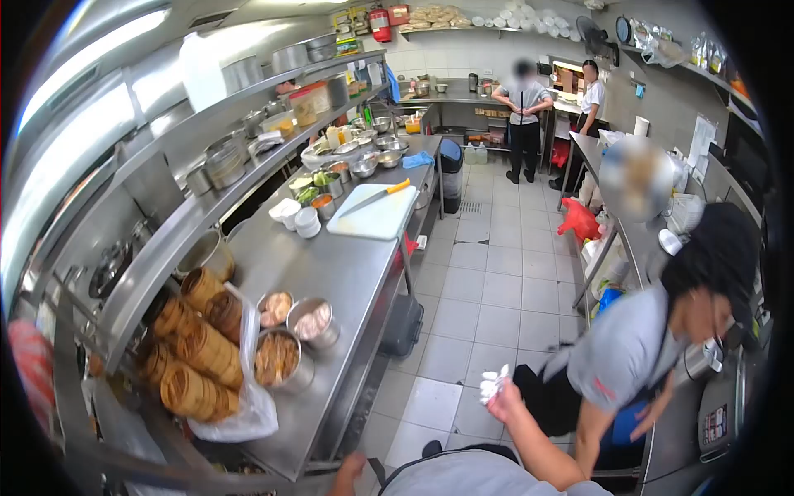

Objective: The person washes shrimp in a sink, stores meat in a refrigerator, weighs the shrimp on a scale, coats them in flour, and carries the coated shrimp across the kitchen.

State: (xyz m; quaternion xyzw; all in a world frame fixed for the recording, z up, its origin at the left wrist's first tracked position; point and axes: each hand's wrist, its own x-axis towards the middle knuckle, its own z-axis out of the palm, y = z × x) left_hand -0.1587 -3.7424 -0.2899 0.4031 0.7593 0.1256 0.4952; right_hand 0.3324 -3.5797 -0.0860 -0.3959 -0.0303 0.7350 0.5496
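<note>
My right hand (502, 404) is raised over the tiled floor, closed on a bunch of small white lumpy pieces (494, 383) whose kind I cannot make out. Low at the frame's bottom, my left hand (352, 465) hangs beside the steel table's edge (318, 438); its fingers are too blurred to read. Nearest to it on the table stand steel pots with brown food pieces (277, 357), pale raw-looking pieces (313, 319) and pinkish pieces (275, 307). Stacked bamboo steamers (203, 351) sit left of them with a clear plastic bag (252, 413).
A co-worker (637, 339) bends over close on my right, by the right-hand counter. Two people (526, 116) stand at the far end. A white cutting board (389, 217) bears a yellow-handled knife (399, 187). A grey bin (404, 325) stands beside the table; red bags (576, 217) hang at right.
</note>
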